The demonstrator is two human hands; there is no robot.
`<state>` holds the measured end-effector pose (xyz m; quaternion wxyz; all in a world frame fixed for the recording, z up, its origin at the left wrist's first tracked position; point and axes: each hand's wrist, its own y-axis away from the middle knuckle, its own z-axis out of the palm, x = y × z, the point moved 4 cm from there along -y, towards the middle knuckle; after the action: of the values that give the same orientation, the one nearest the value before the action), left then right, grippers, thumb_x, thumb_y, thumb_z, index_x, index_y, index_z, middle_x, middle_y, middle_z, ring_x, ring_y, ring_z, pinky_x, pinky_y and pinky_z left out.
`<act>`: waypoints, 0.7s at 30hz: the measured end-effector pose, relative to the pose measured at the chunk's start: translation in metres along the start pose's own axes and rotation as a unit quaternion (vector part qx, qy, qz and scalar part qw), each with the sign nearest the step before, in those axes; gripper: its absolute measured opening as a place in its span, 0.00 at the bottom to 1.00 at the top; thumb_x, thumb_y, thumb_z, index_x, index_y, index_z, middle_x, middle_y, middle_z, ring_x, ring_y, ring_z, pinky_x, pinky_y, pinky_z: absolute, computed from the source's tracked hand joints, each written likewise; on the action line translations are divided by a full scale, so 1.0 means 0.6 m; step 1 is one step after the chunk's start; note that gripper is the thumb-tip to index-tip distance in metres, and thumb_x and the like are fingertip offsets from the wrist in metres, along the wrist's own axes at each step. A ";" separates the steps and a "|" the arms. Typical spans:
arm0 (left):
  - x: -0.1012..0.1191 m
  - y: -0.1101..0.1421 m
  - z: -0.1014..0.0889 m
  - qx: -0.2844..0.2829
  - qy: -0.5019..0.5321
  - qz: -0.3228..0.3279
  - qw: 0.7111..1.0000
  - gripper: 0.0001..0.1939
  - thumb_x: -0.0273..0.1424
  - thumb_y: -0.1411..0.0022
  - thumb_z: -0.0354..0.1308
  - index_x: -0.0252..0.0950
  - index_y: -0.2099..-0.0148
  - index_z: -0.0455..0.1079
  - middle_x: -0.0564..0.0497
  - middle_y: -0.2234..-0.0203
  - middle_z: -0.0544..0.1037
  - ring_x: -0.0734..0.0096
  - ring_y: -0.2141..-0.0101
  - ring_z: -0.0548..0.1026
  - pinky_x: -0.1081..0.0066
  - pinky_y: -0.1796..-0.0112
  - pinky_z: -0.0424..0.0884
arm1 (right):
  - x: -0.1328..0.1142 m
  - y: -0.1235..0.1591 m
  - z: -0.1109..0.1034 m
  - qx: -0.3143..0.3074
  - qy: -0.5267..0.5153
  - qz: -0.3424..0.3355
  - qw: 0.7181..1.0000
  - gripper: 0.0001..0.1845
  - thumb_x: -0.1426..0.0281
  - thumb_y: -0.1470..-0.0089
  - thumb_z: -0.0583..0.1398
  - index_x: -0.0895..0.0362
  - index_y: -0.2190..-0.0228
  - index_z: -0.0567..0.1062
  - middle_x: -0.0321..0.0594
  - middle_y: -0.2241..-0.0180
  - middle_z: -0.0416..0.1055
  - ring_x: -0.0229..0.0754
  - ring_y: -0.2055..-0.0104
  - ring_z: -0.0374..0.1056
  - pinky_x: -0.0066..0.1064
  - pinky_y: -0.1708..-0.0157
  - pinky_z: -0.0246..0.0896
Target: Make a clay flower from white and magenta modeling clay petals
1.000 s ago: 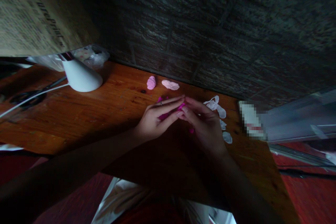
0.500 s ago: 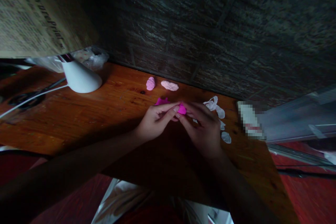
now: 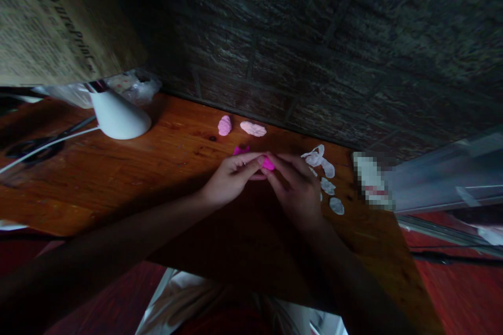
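Observation:
Between the fingertips of both hands is a small bright magenta piece of what looks like modelling clay (image 3: 268,163). My left hand (image 3: 230,178) pinches it from the left, thumb on top. From the right, the thumb and fingers of my right hand (image 3: 296,186) close on it as well. Just behind my left fingers lies more magenta clay (image 3: 241,150), partly hidden by them. Farther back on the table rest a pink lump (image 3: 225,125) and a paler pink lump (image 3: 253,129). Several thin whitish petal-like pieces (image 3: 327,186) lie right of my right hand.
A white lamp base (image 3: 121,118) with a printed shade (image 3: 58,26) stands on the wooden table (image 3: 168,146) at left. Dark-handled scissors (image 3: 35,149) lie under its cord. The stone wall (image 3: 275,52) borders the back; a blurred pale object (image 3: 371,180) sits near the right edge.
My fingers have shifted around the magenta piece, which now shows more plainly between the fingertips. Both hands have drawn slightly left, uncovering more of the whitish pieces.

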<state>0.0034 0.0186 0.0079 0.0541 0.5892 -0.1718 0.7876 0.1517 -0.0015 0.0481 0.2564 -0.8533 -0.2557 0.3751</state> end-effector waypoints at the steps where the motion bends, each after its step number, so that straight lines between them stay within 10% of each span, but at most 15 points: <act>1: 0.001 0.000 -0.001 0.002 0.010 -0.007 1.000 0.15 0.39 0.33 0.61 0.36 0.52 0.80 0.45 0.56 0.84 0.63 0.56 0.83 0.61 0.53 0.81 | -0.001 -0.001 0.000 -0.001 -0.004 0.005 1.000 0.15 0.71 0.39 0.62 0.48 0.52 0.81 0.43 0.56 0.80 0.47 0.55 0.76 0.41 0.52 0.72; 21: -0.003 0.006 0.006 0.061 0.169 -0.112 0.977 0.11 0.36 0.45 0.72 0.37 0.60 0.82 0.49 0.62 0.85 0.71 0.60 0.80 0.70 0.52 0.75 | -0.015 -0.005 0.003 0.039 0.033 -0.076 0.996 0.11 0.75 0.41 0.64 0.50 0.58 0.82 0.37 0.59 0.83 0.46 0.56 0.74 0.40 0.56 0.72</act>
<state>0.0060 0.0144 0.0063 0.1347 0.4657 -0.0449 0.8735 0.1441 -0.0046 0.0536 0.3260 -0.8324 -0.2965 0.3360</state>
